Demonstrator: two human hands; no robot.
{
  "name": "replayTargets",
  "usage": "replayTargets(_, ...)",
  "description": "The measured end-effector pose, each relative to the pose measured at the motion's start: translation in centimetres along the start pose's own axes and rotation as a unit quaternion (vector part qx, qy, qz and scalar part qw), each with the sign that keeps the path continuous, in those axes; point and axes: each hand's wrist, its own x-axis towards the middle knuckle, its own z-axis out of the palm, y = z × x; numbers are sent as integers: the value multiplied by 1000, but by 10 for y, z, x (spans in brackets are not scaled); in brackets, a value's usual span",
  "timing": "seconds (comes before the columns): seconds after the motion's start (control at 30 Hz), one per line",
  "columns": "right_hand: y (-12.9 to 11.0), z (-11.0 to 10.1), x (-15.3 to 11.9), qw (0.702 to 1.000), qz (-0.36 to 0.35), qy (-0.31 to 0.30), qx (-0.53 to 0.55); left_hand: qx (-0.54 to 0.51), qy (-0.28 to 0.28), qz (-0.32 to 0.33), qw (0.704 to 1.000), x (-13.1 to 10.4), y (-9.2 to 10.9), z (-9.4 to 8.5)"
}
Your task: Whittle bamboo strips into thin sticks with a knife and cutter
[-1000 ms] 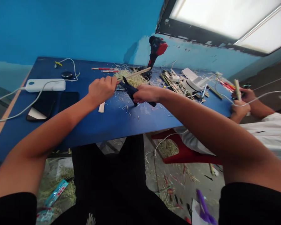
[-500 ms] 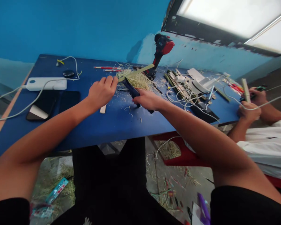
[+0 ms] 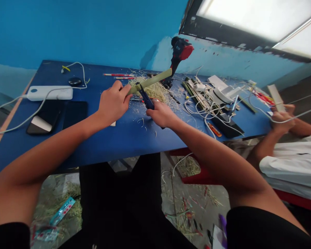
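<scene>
My left hand (image 3: 114, 103) is closed round the near end of a green bamboo strip (image 3: 155, 79), which slants up to the right above a heap of pale shavings (image 3: 158, 90). In my right hand (image 3: 162, 113) is a dark-handled tool (image 3: 145, 98), its upper end against the strip just beyond my left fingers. The tool's exact kind cannot be made out. A black and red power tool (image 3: 180, 53) stands behind the shavings.
Phones (image 3: 45, 116) and a white power strip (image 3: 50, 92) lie on the blue table (image 3: 98, 148) at left. Tangled white cables, bamboo pieces and an orange cutter (image 3: 214, 129) lie at right. Another person's hands (image 3: 283, 119) hold a pale strip at far right.
The strip has turned from its pale side to its green side. My right hand and the tool have shifted slightly. The other person's hands have moved, and their strip is tilted differently.
</scene>
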Motion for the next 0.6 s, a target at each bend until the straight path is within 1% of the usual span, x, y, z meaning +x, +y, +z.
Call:
replayTargets(0.1, 1, 0, 0, 1000, -8, -2, 2, -14, -19, -19, 1000, 0, 5, -3)
replayTargets(0.2, 0, -1, 0, 1000, -20, -6, -3, -28, -22, -23, 999, 1, 7, -6)
replayTargets(0.43, 3, 0, 5, 1000, -23, -11, 6, -36, -21, -16, 999, 1, 1, -1)
replayTargets(0.6, 2, -1, 6, 999, -31, -12, 14, -39, -30, -19, 999, 2, 1, -1)
